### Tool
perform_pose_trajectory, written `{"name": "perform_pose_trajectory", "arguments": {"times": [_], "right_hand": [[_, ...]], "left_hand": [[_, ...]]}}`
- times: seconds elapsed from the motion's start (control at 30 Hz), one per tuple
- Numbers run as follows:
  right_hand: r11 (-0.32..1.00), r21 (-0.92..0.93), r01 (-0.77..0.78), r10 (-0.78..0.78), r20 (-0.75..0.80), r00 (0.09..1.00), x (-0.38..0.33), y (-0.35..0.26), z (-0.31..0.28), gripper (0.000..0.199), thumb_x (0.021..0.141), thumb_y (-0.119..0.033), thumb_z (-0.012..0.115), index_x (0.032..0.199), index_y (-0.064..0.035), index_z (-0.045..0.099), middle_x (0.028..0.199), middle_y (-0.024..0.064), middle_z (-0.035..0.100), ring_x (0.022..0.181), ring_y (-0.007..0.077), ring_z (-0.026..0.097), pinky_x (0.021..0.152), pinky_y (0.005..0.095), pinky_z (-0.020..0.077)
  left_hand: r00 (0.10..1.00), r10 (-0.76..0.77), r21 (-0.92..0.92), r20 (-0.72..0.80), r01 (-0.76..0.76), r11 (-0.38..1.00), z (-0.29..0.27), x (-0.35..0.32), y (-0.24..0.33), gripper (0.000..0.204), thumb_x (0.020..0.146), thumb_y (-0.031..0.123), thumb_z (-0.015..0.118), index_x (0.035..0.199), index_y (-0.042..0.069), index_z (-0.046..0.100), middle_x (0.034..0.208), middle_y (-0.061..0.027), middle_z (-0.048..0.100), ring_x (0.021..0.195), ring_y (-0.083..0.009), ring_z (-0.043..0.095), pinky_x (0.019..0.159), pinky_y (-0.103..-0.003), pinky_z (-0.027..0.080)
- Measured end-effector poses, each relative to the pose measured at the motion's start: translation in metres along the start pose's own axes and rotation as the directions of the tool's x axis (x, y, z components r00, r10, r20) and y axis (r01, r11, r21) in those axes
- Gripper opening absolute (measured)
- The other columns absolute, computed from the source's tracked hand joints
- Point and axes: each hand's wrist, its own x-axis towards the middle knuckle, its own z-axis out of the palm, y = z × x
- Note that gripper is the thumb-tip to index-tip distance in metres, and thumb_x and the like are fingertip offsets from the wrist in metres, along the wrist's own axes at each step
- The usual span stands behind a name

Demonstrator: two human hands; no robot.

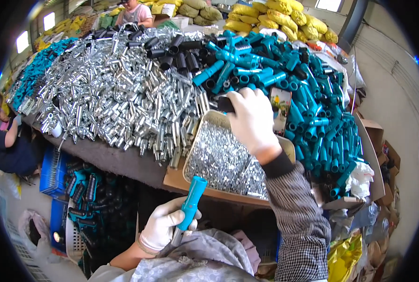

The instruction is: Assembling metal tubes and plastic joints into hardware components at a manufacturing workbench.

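Observation:
My left hand [164, 224], in a white glove, is closed around a teal plastic tube-shaped handle [193, 199] held upright and slightly tilted. A metal shaft [177, 237] sticks out below that hand. My right hand [251, 117], also gloved in white, reaches over the far edge of a tray [187, 162] filled with small silvery metal pieces [219, 157]. A black cylindrical part [226, 104] shows at its thumb side, and the fingers appear closed on it. Just right of this hand stands a phone-like panel with a colourful picture [280, 110].
A large heap of metal sleeves [120, 94] covers the table's left and middle. Black tubes [179, 56] and teal handles [317, 122] are piled behind and to the right. Crates of teal-black parts [84, 197] stand below left. Two people [136, 13] are farther off, one at the left.

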Motion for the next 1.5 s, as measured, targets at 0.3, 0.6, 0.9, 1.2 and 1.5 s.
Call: {"name": "perform_pose_trajectory", "arguments": {"times": [0.3, 0.6, 0.9, 1.2, 1.5], "right_hand": [[-0.443, 0.814, -0.376, 0.600, 0.580, 0.550, -0.195, -0.110, -0.071, 0.056, 0.104, -0.031, 0.051, 0.151, -0.0086, 0.032, 0.125, 0.0188, 0.062, 0.114, 0.0362, 0.061, 0.102, 0.0507, 0.0464], [-0.686, 0.715, -0.134, 0.532, 0.619, 0.579, -0.198, -0.121, -0.092, 0.079, 0.098, -0.029, 0.061, 0.158, -0.0077, 0.013, 0.124, 0.0215, 0.059, 0.111, 0.0328, 0.063, 0.099, 0.0477, 0.0497], [-0.217, 0.659, -0.721, 0.478, 0.715, 0.510, -0.196, -0.126, -0.118, 0.064, 0.089, -0.008, 0.060, 0.148, 0.0016, 0.036, 0.120, 0.0177, 0.065, 0.104, 0.0202, 0.066, 0.090, 0.0305, 0.0547], [0.565, 0.711, -0.419, 0.178, 0.391, 0.903, -0.176, -0.055, -0.154, 0.014, 0.084, -0.006, 0.066, 0.096, -0.0011, 0.072, 0.095, 0.0137, 0.069, 0.085, 0.0296, 0.068, 0.080, 0.0366, 0.0540], [0.739, -0.047, -0.672, 0.671, -0.034, 0.740, -0.266, 0.095, -0.126, 0.005, 0.083, -0.009, 0.068, 0.086, -0.0064, 0.071, 0.082, 0.0115, 0.066, 0.078, 0.0319, 0.065, 0.070, 0.0381, 0.0521]], "left_hand": [[0.970, -0.209, 0.372, 0.120, 0.151, 0.916, 0.029, 0.007, -0.015, 0.059, 0.096, 0.030, 0.068, 0.136, -0.010, 0.051, 0.105, -0.0106, 0.065, 0.083, -0.0138, 0.063, 0.074, -0.027, 0.054], [0.972, -0.215, 0.378, 0.098, 0.163, 0.911, 0.047, -0.003, -0.034, 0.059, 0.097, 0.030, 0.066, 0.137, -0.011, 0.050, 0.105, -0.0088, 0.064, 0.085, -0.0127, 0.062, 0.075, -0.027, 0.054], [0.970, -0.223, 0.286, 0.099, 0.187, 0.940, 0.053, -0.001, -0.032, 0.065, 0.096, 0.039, 0.067, 0.137, -0.008, 0.050, 0.097, -0.0064, 0.061, 0.084, -0.0121, 0.060, 0.071, -0.025, 0.050], [0.972, 0.032, 0.853, 0.233, -0.220, 0.473, 0.060, 0.002, -0.038, 0.063, 0.087, 0.038, 0.077, 0.133, -0.001, 0.056, 0.099, -0.0091, 0.070, 0.084, -0.0177, 0.067, 0.081, -0.031, 0.053], [0.970, 0.024, 0.934, 0.242, -0.239, 0.264, 0.053, 0.000, -0.038, 0.063, 0.083, 0.039, 0.080, 0.129, 0.002, 0.060, 0.090, -0.0142, 0.073, 0.083, -0.0227, 0.073, 0.076, -0.032, 0.054]]}}
